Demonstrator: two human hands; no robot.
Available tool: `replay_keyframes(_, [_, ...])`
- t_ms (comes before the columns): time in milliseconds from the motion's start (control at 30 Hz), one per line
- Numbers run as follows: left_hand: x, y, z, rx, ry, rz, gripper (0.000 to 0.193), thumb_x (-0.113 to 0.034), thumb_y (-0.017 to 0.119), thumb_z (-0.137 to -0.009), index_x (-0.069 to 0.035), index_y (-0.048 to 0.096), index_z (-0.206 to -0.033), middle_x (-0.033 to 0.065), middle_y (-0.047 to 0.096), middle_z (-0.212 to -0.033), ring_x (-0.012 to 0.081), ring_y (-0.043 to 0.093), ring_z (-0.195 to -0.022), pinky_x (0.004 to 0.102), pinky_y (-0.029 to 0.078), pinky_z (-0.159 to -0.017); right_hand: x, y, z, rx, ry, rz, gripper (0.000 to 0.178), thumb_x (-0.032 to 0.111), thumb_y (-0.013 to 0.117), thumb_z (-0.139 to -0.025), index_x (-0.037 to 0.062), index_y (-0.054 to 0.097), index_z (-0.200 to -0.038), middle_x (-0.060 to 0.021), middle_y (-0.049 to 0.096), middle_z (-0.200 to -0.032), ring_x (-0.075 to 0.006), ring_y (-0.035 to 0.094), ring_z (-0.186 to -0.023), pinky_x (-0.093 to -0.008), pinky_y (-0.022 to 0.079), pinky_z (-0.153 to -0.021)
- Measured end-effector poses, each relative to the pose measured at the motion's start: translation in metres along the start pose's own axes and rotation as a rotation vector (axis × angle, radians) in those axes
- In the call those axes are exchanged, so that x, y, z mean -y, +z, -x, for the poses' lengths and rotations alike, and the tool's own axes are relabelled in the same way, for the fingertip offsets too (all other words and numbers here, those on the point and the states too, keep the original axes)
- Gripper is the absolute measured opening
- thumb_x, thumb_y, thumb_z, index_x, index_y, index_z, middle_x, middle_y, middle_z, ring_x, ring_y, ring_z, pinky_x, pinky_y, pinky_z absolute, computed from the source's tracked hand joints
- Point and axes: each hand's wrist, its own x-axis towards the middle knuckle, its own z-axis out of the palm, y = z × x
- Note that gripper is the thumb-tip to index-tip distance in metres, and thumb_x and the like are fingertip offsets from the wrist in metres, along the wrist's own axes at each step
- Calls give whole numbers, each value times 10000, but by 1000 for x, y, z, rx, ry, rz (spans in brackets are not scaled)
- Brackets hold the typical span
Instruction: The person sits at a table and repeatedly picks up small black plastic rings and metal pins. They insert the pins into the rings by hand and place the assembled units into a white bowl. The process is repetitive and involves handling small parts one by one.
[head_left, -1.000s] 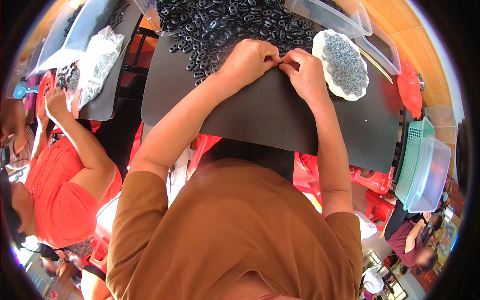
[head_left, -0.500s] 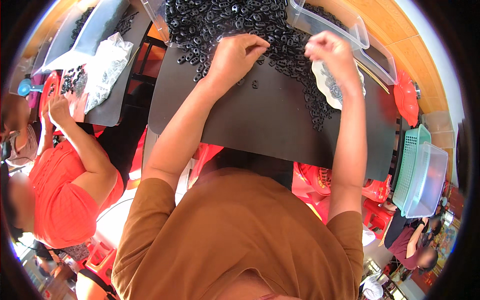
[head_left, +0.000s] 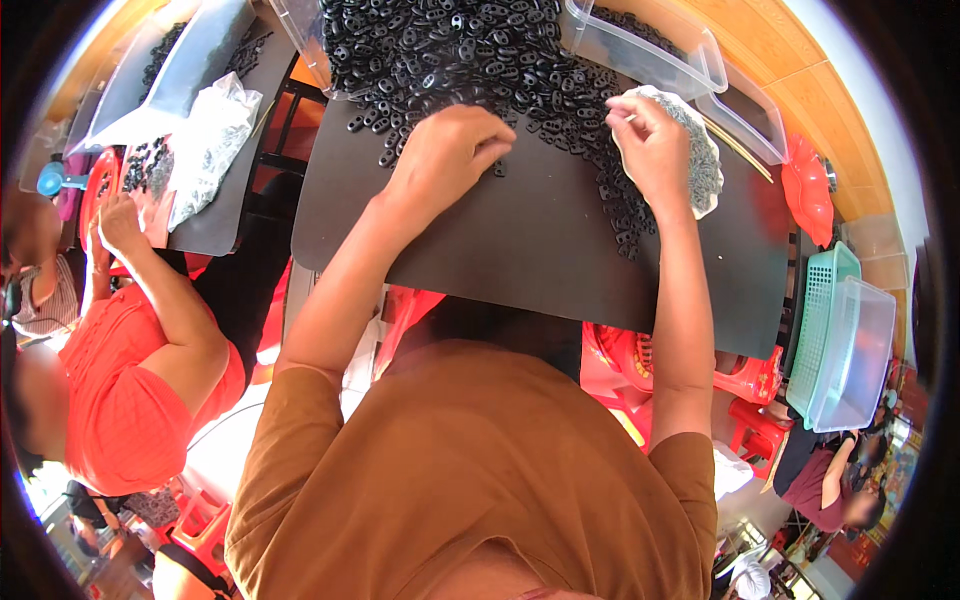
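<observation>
My left hand [head_left: 446,158] is closed in a pinch over the dark table, in front of a big heap of black oval pieces with holes [head_left: 450,50]. Whatever its fingertips hold is too small to make out. A single small black piece [head_left: 500,170] lies by its thumb. At the left edge of a white scalloped bowl [head_left: 712,195], my right hand [head_left: 652,160] also pinches, with something tiny and pale at the fingertips that I cannot name. Small grey metal bits [head_left: 705,150] fill the bowl. Smaller black pieces [head_left: 622,205] trail down the table beside my right wrist.
Clear plastic bins [head_left: 650,50] stand behind the bowl, with thin sticks [head_left: 738,150] alongside. A red dish [head_left: 806,190] and a green basket [head_left: 822,320] are at the right. To the left, a person in red [head_left: 140,380] works at another table [head_left: 225,190].
Both hands have come nearer to me, and both have shifted a little left. My right hand has uncovered more of the bowl. Its fingers still pinch, as do the left hand's.
</observation>
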Motion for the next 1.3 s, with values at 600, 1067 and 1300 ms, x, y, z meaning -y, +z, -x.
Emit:
replay_keyframes(600, [-14, 44, -7, 153, 78, 224, 174, 33, 648, -790, -23, 680, -951, 100, 656, -945, 241, 649, -865, 338, 532, -764, -41, -36, -1, 232, -98, 474, 171, 32, 711, -739, 62, 712, -908, -94, 649, -848, -227, 633, -771, -345, 493, -713])
replay_keyframes(1067, [6, 49, -12, 215, -340, 978, 176, 0, 632, -860, -29, 636, -1034, 13, 643, -919, 90, 635, -864, 233, 517, -765, -38, -34, 8, 63, -26, 197, 45, 48, 645, -803, 25, 653, -842, -116, 650, -800, -273, 646, -729, -358, 490, -695])
replay_keyframes(1300, [-6, 41, -20, 198, -351, 805, 180, -19, 651, -861, -27, 642, -1041, 20, 658, -943, 74, 625, -841, 215, 505, -765, -34, -33, 8, 29, 128, 52, 60, 48, 603, -860, 33, 608, -919, -82, 636, -747, -174, 619, -656, -323, 485, -661])
